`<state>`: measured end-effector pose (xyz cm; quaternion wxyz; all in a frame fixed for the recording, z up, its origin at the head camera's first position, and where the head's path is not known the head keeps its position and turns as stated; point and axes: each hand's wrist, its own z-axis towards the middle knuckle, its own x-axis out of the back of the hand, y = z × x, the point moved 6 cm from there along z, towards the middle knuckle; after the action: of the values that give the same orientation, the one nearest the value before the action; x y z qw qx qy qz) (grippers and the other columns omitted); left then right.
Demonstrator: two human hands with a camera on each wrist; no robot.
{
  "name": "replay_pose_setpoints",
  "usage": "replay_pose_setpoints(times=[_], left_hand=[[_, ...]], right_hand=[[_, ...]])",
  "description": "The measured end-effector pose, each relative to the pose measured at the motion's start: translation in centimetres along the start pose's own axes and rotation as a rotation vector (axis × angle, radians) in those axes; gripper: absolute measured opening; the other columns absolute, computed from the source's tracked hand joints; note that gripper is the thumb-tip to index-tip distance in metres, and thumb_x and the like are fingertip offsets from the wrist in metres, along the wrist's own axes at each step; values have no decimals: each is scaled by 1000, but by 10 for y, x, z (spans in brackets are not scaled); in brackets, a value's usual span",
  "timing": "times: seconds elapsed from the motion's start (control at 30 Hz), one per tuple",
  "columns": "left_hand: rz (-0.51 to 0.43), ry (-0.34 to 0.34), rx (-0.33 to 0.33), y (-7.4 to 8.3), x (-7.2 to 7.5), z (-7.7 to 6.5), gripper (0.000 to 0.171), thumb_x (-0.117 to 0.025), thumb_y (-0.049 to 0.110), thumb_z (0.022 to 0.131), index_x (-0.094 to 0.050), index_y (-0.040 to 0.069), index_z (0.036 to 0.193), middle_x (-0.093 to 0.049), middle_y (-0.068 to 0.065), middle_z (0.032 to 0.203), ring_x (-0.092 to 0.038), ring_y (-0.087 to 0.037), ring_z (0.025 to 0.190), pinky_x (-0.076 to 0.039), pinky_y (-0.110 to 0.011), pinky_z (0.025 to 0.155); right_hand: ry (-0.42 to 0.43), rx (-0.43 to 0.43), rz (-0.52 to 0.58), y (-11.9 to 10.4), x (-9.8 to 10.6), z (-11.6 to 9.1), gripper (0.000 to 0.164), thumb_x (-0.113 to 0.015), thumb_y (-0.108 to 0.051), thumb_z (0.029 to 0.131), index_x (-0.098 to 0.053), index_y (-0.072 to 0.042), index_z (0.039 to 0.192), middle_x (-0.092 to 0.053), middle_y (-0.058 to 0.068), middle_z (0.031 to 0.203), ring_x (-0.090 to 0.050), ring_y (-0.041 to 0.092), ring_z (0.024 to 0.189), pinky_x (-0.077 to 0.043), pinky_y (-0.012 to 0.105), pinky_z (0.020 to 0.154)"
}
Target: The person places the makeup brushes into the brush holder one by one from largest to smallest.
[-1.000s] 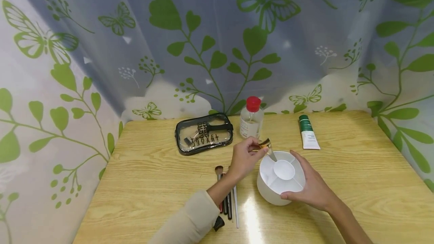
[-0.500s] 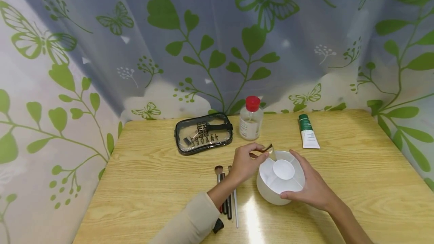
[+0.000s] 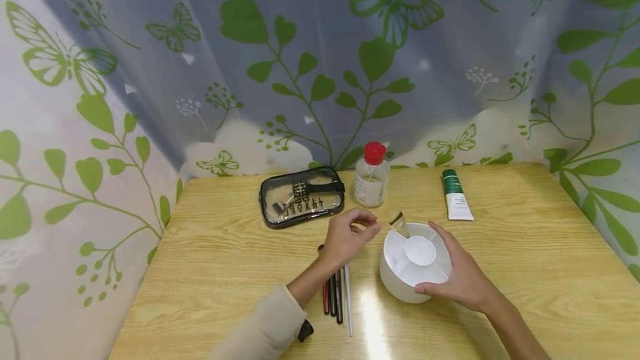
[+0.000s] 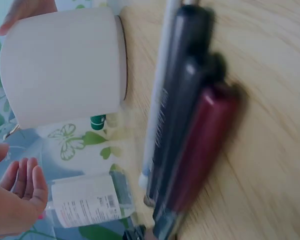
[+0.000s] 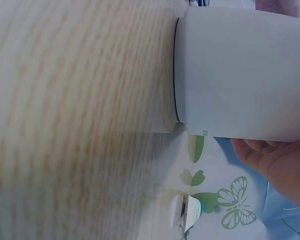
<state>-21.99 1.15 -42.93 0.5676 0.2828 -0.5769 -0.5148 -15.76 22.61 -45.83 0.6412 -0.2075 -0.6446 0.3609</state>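
Observation:
A round white divided brush holder [image 3: 406,288] stands on the table, with a small central cup and compartments around it. My right hand [image 3: 462,276] grips its right side, thumb at the front rim and fingers round the back. A flat makeup brush [image 3: 400,225] with dark-tipped bristles and a gold-toned neck leans in the back left compartment, its lower part hidden. Just left of it, my left hand [image 3: 352,233] holds nothing, its fingers loosely bent. Below that hand lie several slim makeup brushes [image 3: 339,299], with dark, red and white handles [image 4: 194,145], partly hidden by the wrist.
Behind the hands lie a clear black-edged pouch [image 3: 301,198] and a bottle with a red cap [image 3: 374,153]. A green and white tube [image 3: 456,194] lies at the back right. A small black object [image 3: 305,330] rests beside the left sleeve. A patterned curtain [image 3: 320,71] borders the table.
My left hand has let go of the flat brush, which now leans in the holder, and has drawn back to the left. My right hand keeps its grip on the holder.

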Motion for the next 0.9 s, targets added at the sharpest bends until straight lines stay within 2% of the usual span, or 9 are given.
replay_pose_setpoints(times=[0.23,0.37,0.57,0.77,0.9], left_hand=[[73,2,-4,-12,21,-8,23,-70,19,85,-66,4,101,-69,-10,96,-65,-19,87,-52,-19,71],[117,8,61,-27,36,-10,26,-71,18,84,-65,2,103,-68,-11,96,-64,-19,84,-52,-20,69],[157,22,146,-50,55,-16,27,-73,17,81,-64,-3,98,-67,-11,86,-61,-15,74,-51,-22,65],[200,34,204,-64,63,-26,25,-76,13,76,-63,-5,88,-66,-13,80,-59,-13,67,-51,-20,60],[255,5,257,-70,64,-35,24,-76,16,75,-64,-3,83,-67,-12,75,-58,-12,61,-49,-20,54]], right_hand=[[3,11,7,0,0,0,120,-90,-34,56,-19,-10,150,-50,17,131,-51,30,112,-45,52,88],[10,17,-12,-1,0,0,120,-90,-35,56,-19,-11,150,-51,16,129,-52,29,110,-46,50,85],[8,14,-26,-1,1,0,120,-89,-36,56,-18,-14,151,-51,16,128,-52,29,109,-46,49,84],[1,10,-26,-1,1,0,120,-89,-36,56,-19,-10,150,-50,16,129,-52,30,110,-46,50,84],[0,8,-27,-1,1,-1,119,-89,-36,56,-19,-9,150,-50,17,129,-53,31,110,-46,51,84]])
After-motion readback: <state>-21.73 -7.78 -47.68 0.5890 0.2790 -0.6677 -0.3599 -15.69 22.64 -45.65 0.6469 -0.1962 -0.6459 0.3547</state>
